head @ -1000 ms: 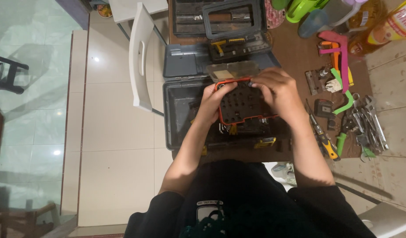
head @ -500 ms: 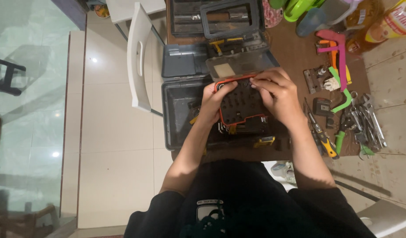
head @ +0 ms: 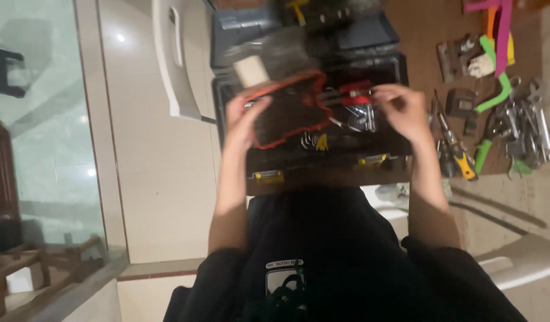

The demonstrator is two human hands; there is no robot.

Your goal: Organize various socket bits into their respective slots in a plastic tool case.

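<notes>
Two hands are up over the open grey toolbox (head: 227,113), and the picture has shifted a good deal from a second ago: then both of my hands were closed around the orange-rimmed black bit case (head: 287,110), held level above the toolbox; now only my left hand (head: 242,122) has it, gripping its left edge with fingers wrapped round the rim, and the case has swung left and tilted, its clear lid (head: 269,56) hanging open beyond it. My right hand (head: 403,107) has come off the case and moved to the right, fingers half curled and apart; the blur keeps me from telling whether that grip has anything small in it, so I leave it at that. With the case out of the way, the inside of the toolbox shows: a red-handled tool (head: 352,92) and some metal pieces lying in the tray. To my judgement, the case is now carried one-handed and sits less steadily than before. On the brown counter (head: 424,36) to the right lie a yellow-handled screwdriver (head: 457,155), green and pink clamps (head: 496,59) and a heap of wrenches (head: 531,131), apart from both hands.
</notes>
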